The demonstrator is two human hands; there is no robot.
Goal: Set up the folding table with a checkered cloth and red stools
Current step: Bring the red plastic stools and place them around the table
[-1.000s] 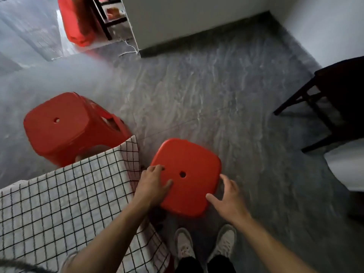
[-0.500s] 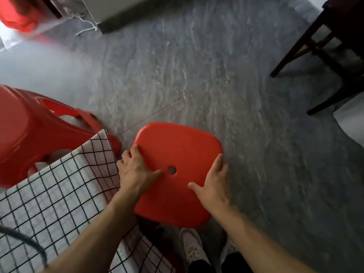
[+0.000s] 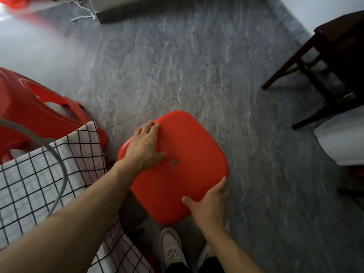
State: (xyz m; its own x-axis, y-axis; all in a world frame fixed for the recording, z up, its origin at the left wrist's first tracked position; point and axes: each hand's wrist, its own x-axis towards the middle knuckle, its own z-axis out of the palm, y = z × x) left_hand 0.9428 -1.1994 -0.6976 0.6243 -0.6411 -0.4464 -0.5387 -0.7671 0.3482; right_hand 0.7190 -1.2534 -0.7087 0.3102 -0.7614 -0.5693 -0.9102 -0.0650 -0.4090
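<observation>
Both hands have shifted on the red stool (image 3: 177, 164) since a second ago: then they hovered at its near edge, now the left hand (image 3: 146, 145) lies across the seat top beside the centre hole, and the right hand (image 3: 209, 203) has slid to the near right corner. The view has also dropped closer to the seat.

Left grip: fingers straight and flat, pressing on the seat, wrapped round nothing. Right grip: thumb on top, fingers curled over the rim, so it is clamped on the stool's corner.

That stool stands on the grey floor (image 3: 197, 66), just beside the corner of the table where the checkered cloth (image 3: 39, 174) hangs down. Whether its legs are all on the floor is hidden under the seat. A second red stool (image 3: 35, 107) sits at the table's far edge, partly behind the cloth. One white shoe (image 3: 171, 247) shows just below the seat.

By my judgement the cloth is already spread and the step in hand is placing this stool at the table's side. Next move likely calls for nudging it square to the table's edge without catching the hanging cloth, then releasing both hands.

A dark wooden chair (image 3: 325, 62) stands well apart at the right.
</observation>
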